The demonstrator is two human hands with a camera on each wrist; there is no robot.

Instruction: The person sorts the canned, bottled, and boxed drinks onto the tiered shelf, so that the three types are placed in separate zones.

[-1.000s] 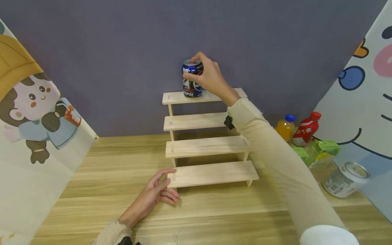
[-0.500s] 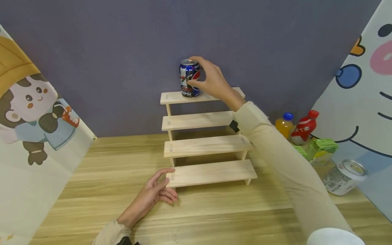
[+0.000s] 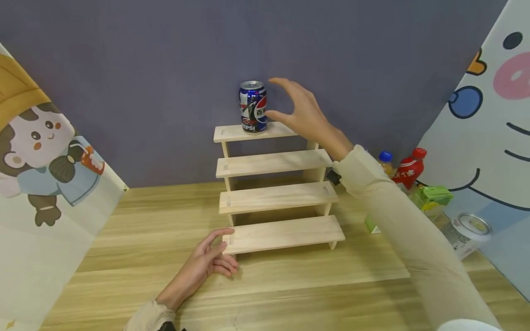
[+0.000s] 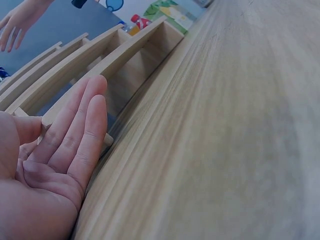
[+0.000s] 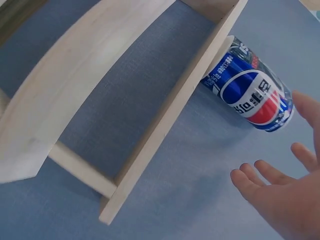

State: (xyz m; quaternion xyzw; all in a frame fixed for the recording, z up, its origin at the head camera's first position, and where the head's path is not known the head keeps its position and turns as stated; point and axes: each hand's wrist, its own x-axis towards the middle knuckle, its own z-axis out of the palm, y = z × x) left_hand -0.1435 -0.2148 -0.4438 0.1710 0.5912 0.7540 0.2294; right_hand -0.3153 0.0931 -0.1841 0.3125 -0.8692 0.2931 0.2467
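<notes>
A blue Pepsi can [image 3: 252,108] stands upright on the top step of a small wooden step shelf [image 3: 285,233], left of its middle. Just right of the can is my right hand [image 3: 305,110], thumb and fingers spread wide with a gap between. The right wrist view shows the can [image 5: 252,92] apart from the palm, with nothing held. Down at the front, my left hand [image 3: 207,262] pinches the left end of the lowest step between thumb and index finger. Its other fingers extend below the board, as the left wrist view of the hand [image 4: 60,155] shows.
Right of the shelf stand a red bottle [image 3: 410,170], an orange drink bottle [image 3: 385,158] partly behind my sleeve, green drink cartons [image 3: 435,196] and a silver can [image 3: 472,230]. A dark grey wall [image 3: 165,92] rises close behind the shelf.
My right hand has let go of the Pepsi can and drawn away to the right, its fingers spreading. The can stays on the top step. My left hand keeps its place on the shelf.
</notes>
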